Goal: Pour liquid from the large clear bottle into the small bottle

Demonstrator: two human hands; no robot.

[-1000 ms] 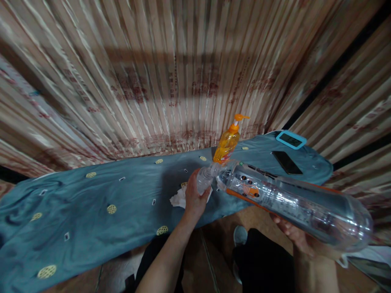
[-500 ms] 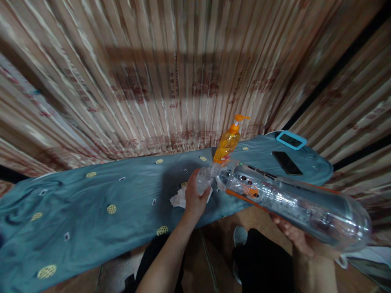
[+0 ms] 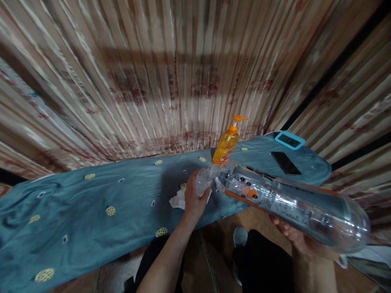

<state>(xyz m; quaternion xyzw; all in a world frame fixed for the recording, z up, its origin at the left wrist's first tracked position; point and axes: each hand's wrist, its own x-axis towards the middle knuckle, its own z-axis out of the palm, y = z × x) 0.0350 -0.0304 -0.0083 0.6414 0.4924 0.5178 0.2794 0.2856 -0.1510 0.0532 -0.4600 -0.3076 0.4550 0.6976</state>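
Note:
My left hand (image 3: 194, 198) is closed around a small clear plastic bottle (image 3: 203, 180), its mouth pointing up and to the right. Supported from below by my right hand (image 3: 297, 236), a large clear plastic bottle (image 3: 281, 199) with an orange and black printed label lies tilted, its narrow end towards the small one. The two mouths meet or nearly touch; I cannot tell which. Crumpled white tissue (image 3: 178, 200) lies beside and partly behind my left hand. Just behind the mouths stands a pump bottle (image 3: 226, 146) of yellow-orange liquid.
A padded board (image 3: 131, 187) with a blue-green patterned cover runs across the view. On its right end are a black phone (image 3: 286, 162) and a blue-framed device with a dark screen (image 3: 289, 140). A striped, pleated curtain (image 3: 152, 81) hangs close behind.
The view has shifted very slightly. Both hands keep their hold, and the two clear bottles stay mouth to mouth in almost the same pose.

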